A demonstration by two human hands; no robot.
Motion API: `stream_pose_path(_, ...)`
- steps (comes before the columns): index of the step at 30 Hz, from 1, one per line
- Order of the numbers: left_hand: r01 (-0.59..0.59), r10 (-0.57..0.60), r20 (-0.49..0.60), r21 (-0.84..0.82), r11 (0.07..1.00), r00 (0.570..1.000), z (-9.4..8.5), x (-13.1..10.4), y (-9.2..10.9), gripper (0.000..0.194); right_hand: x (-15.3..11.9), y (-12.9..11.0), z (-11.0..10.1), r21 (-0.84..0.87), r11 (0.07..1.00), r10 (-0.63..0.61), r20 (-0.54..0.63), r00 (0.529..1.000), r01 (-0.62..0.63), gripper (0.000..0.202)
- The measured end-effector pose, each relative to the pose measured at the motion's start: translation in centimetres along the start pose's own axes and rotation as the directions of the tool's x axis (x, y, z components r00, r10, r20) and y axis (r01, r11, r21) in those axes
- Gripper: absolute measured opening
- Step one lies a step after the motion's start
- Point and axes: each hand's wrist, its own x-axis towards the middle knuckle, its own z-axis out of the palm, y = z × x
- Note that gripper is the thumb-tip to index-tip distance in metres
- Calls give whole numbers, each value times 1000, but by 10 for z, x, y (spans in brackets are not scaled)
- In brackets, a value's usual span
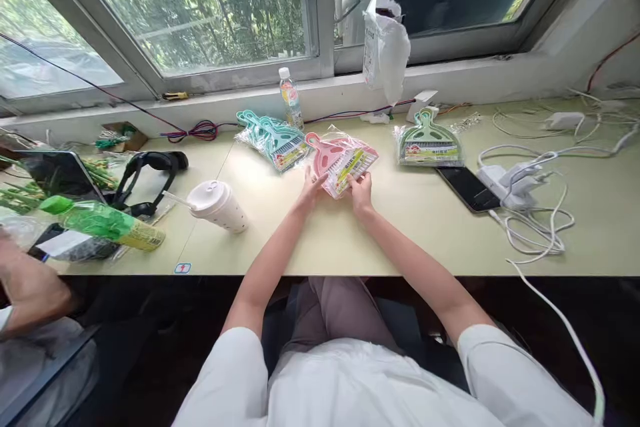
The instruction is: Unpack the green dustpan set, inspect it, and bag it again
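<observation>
A pink dustpan and brush set [340, 157] in a clear wrapper with a yellow-green label is tilted between my two hands over the desk. My left hand [311, 187] grips its left lower edge. On the lower right edge, the fingers of my right hand [361, 190] are closed near the label. Just to the left lie teal dustpan and brush sets [274, 137], wrapped and overlapping. A green dustpan and brush set [431, 140], wrapped too, rests farther right.
A white lidded cup [217, 205] with a straw and a green-capped bottle [103, 220] stand left, beside headphones [150, 177]. Another bottle [291, 99] stands by the window. Right are a phone [469, 188] and a power strip [507, 185] with cables. A co-worker's arm [33, 280] shows left.
</observation>
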Motion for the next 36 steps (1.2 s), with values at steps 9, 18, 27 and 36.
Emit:
stream_pose_path(9, -398, 706, 32, 844, 360, 707, 14, -18, 4, 98, 1, 4, -2, -55, 998, -32, -2, 999, 32, 32)
stream_pose_path(18, -316, 507, 249, 947, 50, 825, 15, -19, -6, 52, 4, 14, -2, -166, 981, -96, 45, 994, 102, 34)
stream_pose_path(27, -517, 365, 500, 854, -60, 785, 17, -15, -21, 54, 4, 12, -1, -87, 995, -46, -57, 997, 41, 31)
stream_pose_path(36, -525, 690, -20, 633, 568, 723, 29, -20, -10, 96, 0, -11, -1, 176, 984, 28, -116, 993, -7, 28)
